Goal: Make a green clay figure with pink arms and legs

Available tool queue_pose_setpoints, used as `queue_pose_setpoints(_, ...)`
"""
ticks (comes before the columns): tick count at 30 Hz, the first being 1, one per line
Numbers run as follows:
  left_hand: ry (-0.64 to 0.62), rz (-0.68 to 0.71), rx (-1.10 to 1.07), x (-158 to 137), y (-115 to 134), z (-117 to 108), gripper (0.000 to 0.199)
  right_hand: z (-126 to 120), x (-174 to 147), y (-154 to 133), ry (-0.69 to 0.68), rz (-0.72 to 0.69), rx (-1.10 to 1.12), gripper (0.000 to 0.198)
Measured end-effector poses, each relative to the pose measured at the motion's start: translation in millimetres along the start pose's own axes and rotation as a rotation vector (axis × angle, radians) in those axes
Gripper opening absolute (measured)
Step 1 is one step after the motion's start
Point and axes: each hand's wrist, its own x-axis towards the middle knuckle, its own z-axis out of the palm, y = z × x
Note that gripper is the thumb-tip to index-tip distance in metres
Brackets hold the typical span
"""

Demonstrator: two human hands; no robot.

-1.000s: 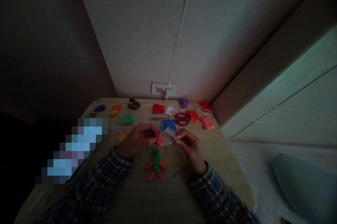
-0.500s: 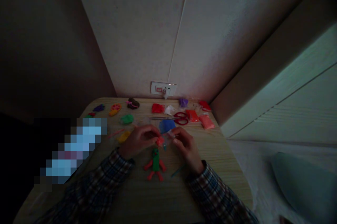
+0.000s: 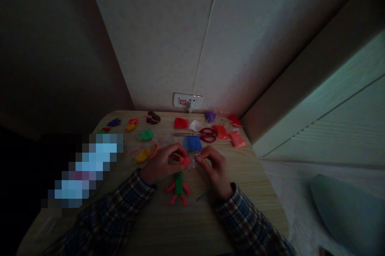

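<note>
My left hand (image 3: 164, 162) is closed on a lump of pinkish-red modelling clay (image 3: 185, 161) in a clear bag. Opposite it, my right hand (image 3: 215, 168) pinches the free end of that clear plastic bag (image 3: 196, 160). Just below the clay lies a clay figure (image 3: 179, 186) with a green body and pink-red arms and legs; its head is partly covered. A thin blue-green stick (image 3: 203, 195) rests beside my right wrist. Beyond my hands is a blue clay packet (image 3: 193, 143).
Red-handled scissors (image 3: 207, 135) lie across the back of the wooden table (image 3: 240, 220). Red (image 3: 181, 123), orange (image 3: 220, 132) and pink (image 3: 237, 139) clay packets sit around them. Green clay (image 3: 146, 135) and yellow clay (image 3: 142, 155) are on the left. A socket (image 3: 188, 100) is on the wall.
My left hand has moved slightly right, with the clay now over the figure's head. The bag is bunched closer between both hands. The blue packet shows more fully.
</note>
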Motion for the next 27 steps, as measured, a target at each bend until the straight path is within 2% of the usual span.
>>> queue_pose_setpoints(7, -0.014, 0.009, -0.001, -1.8, 3.4, -2.2, 0.017, -1.2, -0.1, 1.0, 0.051, 0.021, 0.052, 0.021)
queue_pose_setpoints(13, 0.022, 0.053, 0.058, -0.2, -1.8, -3.2, 0.016, 2.5, 0.3, 2.2, -0.007, 0.081, 0.063, 0.018)
queue_pose_setpoints(20, 0.04, 0.035, 0.107, -0.2, 0.2, -4.2, 0.015, 4.5, -3.2, 4.1, -0.082, 0.053, 0.054, 0.026)
queue_pose_setpoints(27, 0.019, 0.069, 0.147, -1.3, -0.2, -3.0, 0.013, 2.3, -2.5, -0.8, -0.129, 0.023, -0.094, 0.012)
